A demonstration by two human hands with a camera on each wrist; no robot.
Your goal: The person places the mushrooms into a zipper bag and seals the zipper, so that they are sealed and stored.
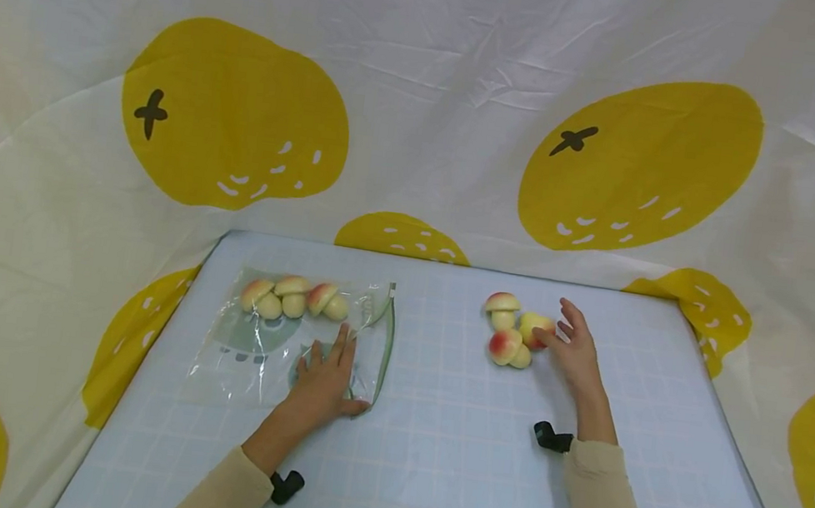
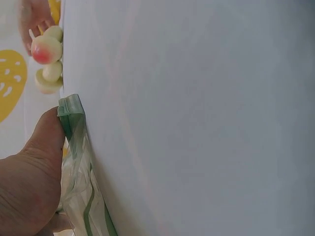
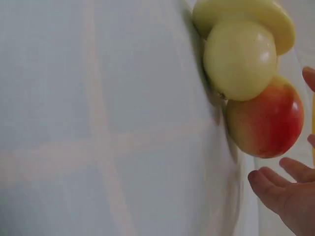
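Observation:
A clear zip bag with green print and a green zip edge lies flat on the left. Three toy mushrooms with red-tinged caps sit in a row inside it, near its far side. My left hand rests on the bag with fingers spread, its thumb by the zip edge. On the right, three more toy mushrooms stand grouped: one at the back, one in front, and one nearest my right hand. My right hand is beside that last mushroom, fingers apart and uncurled around its side.
A pale blue checked cloth covers the table. Behind and beside the table hangs a white curtain printed with big yellow fruit shapes. Black wrist mounts sit on both wrists.

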